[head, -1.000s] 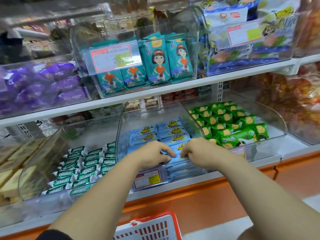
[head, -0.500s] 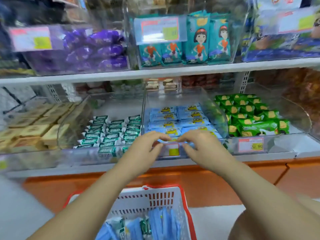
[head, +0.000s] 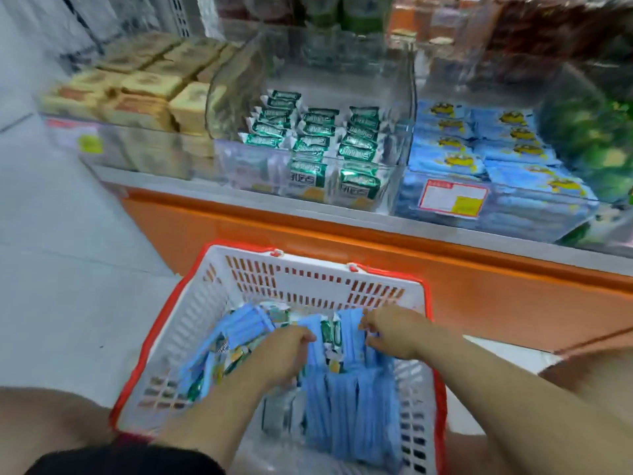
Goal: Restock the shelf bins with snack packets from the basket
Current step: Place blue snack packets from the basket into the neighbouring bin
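Observation:
A white basket with a red rim (head: 308, 269) stands on the floor below the shelf, holding upright light-blue snack packets (head: 342, 406) and a few green-and-white ones (head: 330, 332). Both of my hands are down inside it. My left hand (head: 281, 354) curls over the blue packets at the middle. My right hand (head: 394, 334) pinches the top edges of the blue packets to its right. On the shelf above, a clear bin (head: 479, 159) holds matching blue packets, and the bin to its left (head: 325, 138) holds rows of green-and-white packets.
A bin of tan square cakes (head: 137, 97) sits at the far left and a bin of green packets (head: 589, 132) at the far right. A red-framed price label (head: 452, 198) is on the blue bin's front. The orange shelf base (head: 342, 241) runs just behind the basket; grey floor lies to the left.
My hands have left the blue-packet bin on the shelf and dropped into the basket. The view has tilted down and left, so the upper shelf is out of sight.

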Tool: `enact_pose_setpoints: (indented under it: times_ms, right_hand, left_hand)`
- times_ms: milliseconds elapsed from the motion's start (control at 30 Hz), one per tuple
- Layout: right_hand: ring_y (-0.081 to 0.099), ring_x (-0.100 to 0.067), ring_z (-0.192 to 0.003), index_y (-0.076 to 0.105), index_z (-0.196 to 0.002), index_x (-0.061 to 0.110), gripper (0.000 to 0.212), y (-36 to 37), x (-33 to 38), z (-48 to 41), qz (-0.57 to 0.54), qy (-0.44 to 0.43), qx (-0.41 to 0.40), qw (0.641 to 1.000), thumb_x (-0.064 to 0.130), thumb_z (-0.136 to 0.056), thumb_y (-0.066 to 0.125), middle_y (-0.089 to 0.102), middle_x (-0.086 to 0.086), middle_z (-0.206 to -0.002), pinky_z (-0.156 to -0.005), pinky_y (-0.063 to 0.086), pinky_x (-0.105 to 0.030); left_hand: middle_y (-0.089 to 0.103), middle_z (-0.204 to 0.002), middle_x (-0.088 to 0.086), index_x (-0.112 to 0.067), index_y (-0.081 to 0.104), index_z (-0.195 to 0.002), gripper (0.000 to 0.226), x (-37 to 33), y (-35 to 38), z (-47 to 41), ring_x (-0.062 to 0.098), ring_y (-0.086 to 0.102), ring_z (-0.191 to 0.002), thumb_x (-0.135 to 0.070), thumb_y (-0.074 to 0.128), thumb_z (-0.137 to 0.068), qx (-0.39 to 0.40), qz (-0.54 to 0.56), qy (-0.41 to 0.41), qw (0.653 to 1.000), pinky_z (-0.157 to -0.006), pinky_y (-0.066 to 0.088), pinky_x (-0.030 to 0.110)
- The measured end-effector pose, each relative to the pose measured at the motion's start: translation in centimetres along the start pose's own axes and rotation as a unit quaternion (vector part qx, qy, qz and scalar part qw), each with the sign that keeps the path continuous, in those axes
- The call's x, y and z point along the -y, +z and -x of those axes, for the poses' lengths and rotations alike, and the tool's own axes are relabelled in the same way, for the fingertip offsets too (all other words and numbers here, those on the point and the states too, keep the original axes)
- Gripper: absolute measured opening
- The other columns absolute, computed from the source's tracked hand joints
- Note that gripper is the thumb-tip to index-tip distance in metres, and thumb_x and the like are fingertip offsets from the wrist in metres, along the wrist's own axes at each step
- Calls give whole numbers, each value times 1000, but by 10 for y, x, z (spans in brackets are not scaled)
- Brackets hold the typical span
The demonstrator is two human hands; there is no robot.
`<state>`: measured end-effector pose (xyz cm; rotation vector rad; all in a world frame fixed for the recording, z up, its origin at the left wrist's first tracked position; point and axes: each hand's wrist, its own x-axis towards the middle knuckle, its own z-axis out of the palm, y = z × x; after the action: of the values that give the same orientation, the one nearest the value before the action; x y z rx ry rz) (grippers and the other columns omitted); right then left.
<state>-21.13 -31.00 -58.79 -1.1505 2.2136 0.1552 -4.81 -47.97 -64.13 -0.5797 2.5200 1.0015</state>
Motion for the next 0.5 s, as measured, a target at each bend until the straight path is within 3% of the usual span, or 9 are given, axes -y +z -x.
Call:
enact_pose_setpoints:
  times_ms: [100, 367, 500]
  right_hand:
    - [52, -30, -121, 52, -136, 21, 39, 30, -1, -15, 19, 18, 43, 999, 27, -97, 50, 51, -8, -137, -94, 45, -37]
    - [43, -34, -125, 48, -135, 31, 41, 79, -13, -43, 112, 49, 61, 991, 23, -95, 52, 47, -14, -135, -97, 41, -46]
    - [44, -32, -121, 49, -126, 30, 30, 91, -18, -50, 102, 56, 51, 992, 27, -96, 51, 56, -11, -122, -96, 40, -45]
  left_hand:
    - [52, -138, 6, -24, 55, -136, 41, 7, 31, -9, 29, 55, -121, -13, 45, -98, 72, -83, -12, 994, -94, 47, 38]
    - [17, -162, 9, -36, 22, -155, 65, 13, 85, -15, 38, 44, -133, -16, 45, -97, 222, -134, -8, 966, -104, 44, 50]
    - [14, -164, 6, -33, 11, -158, 68, 8, 87, -13, 35, 39, -137, -23, 45, -100, 251, -130, 11, 959, -107, 39, 43]
